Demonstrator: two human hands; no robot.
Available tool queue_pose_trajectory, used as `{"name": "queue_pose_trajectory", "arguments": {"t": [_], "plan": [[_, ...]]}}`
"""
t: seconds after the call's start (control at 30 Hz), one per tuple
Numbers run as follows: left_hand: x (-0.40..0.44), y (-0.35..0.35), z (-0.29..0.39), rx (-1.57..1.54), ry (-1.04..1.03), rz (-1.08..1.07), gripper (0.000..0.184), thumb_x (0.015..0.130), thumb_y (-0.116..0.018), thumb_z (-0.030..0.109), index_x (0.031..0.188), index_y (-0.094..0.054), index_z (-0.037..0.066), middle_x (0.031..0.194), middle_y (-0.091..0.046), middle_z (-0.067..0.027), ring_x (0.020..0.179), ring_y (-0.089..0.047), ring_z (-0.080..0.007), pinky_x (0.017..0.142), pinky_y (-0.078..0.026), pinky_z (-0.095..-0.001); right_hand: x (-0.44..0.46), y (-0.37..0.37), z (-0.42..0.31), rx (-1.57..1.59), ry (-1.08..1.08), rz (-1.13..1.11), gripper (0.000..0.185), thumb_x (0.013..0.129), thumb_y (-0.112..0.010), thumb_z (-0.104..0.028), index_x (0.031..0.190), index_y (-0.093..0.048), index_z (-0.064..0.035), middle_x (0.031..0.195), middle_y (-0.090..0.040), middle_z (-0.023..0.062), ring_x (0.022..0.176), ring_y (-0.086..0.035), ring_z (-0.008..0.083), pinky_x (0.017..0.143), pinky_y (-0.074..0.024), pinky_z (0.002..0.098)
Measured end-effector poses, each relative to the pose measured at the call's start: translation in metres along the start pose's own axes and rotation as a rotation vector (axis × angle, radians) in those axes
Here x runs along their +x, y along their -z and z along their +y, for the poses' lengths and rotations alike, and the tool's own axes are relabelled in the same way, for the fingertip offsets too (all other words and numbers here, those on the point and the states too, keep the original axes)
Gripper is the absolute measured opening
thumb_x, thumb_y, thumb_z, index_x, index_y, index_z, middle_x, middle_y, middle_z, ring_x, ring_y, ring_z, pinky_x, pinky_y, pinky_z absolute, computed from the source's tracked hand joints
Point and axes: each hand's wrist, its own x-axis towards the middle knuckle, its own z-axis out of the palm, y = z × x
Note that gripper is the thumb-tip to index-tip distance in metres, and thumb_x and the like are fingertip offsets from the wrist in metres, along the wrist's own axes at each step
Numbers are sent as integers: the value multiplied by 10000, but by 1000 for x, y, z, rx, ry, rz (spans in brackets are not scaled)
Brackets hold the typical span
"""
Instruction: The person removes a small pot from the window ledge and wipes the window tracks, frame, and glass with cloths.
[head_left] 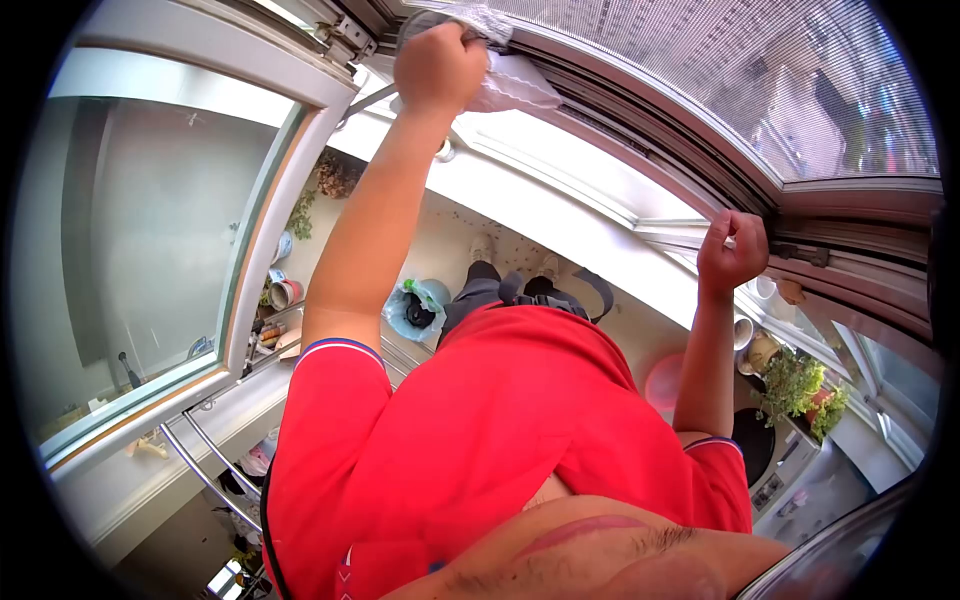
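My left hand [440, 68] is raised to the upper frame, its fingers closed on a thin white cloth [515, 84]. Part of the cloth hangs below the hand, and a greyish bunched part shows above the knuckles against the frame. My right hand [733, 250] is lower and to the right, with fingers curled at the edge of the brown window frame [690, 185]. What lies under those fingertips is partly hidden. Beyond the frame is a mesh screen [700, 70].
An open white-framed window sash [325, 120] stands at the left. Below are a bin with a blue liner [415, 308], a pink basin [664, 382], potted plants [790, 385] and a metal rail [205, 465]. My feet [483, 248] are on the floor.
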Motion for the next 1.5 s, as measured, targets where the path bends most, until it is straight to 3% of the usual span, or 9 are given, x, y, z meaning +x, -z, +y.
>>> {"name": "queue_pose_trajectory", "arguments": {"t": [0.07, 0.2, 0.5, 0.63, 0.93, 1.23, 1.33, 1.43, 1.5], "plan": [[1, -3, -2, 25, 70, 21, 211, 785, -631, 228, 816, -730, 44, 743, -682, -196, 699, -666, -381, 688, -531, -440, 1, 0, -4, 12, -3, 18, 104, 813, -660, -29, 733, -598, -57, 644, -568, 58, 539, -547, 206, 496, -422, 314], [-3, -17, 6, -11, -114, 113, 235, 775, -625, 199, 891, -741, 30, 729, -664, -206, 713, -658, -382, 687, -523, -434, 0, -3, -5, -15, -37, 27, 104, 814, -660, -32, 735, -598, -58, 649, -573, 62, 543, -554, 211, 498, -428, 312], [-27, 5, 9, -380, -123, -50, 313, 780, -619, 149, 1030, -734, 0, 803, -681, -234, 718, -675, -356, 698, -541, -368, 3, -9, -10, -55, -35, 39, 168, 879, -632, -54, 722, -578, -34, 640, -520, 78, 546, -505, 233, 498, -385, 338], [-98, -3, -15, -507, 99, 46, 154, 738, -647, 114, 650, -617, -9, 600, -599, -201, 558, -608, -383, 523, -476, -428, 0, -9, -7, -72, -26, 41, 174, 883, -629, -55, 720, -575, -29, 642, -520, 78, 540, -498, 232, 492, -376, 343], [-92, -59, -24, -428, 89, 325, 141, 771, -646, 115, 658, -638, 30, 572, -595, -168, 520, -601, -373, 493, -478, -415, -4, -6, -7, -88, -30, 7, 128, 866, -633, -40, 745, -602, -14, 664, -558, 88, 564, -530, 234, 526, -420, 327], [-138, -94, 76, -565, -345, -20, 255, 704, -710, 224, 520, -583, 104, 479, -524, -114, 431, -543, -319, 437, -461, -405, -4, -7, -4, -89, -31, 2, 115, 850, -641, -42, 742, -608, -25, 669, -580, 91, 568, -550, 246, 523, -432, 348], [-119, -85, 34, -384, -358, 67, 280, 711, -726, 293, 536, -600, 114, 470, -527, -103, 426, -550, -303, 432, -458, -401, -8, -2, 0, -137, -28, -45, 74, 810, -648, -50, 748, -609, -63, 675, -606, 77, 581, -582, 253, 535, -456, 356], [-91, -63, -21, -325, -123, 169, 280, 797, -689, 201, 558, -611, 76, 518, -587, -134, 427, -579, -321, 420, -465, -386, -9, -3, 1, -71, 15, -4, 68, 810, -651, -59, 762, -604, -68, 673, -604, 73, 579, -578, 253, 532, -455, 356], [-92, -66, -29, -302, -163, 137, 275, 788, -692, 216, 571, -610, 69, 507, -572, -141, 433, -576, -325, 432, -466, -393, -10, -1, 2, -92, 21, -3, 68, 806, -652, -56, 764, -601, -69, 670, -601, 72, 579, -577, 254, 529, -454, 356]]}}
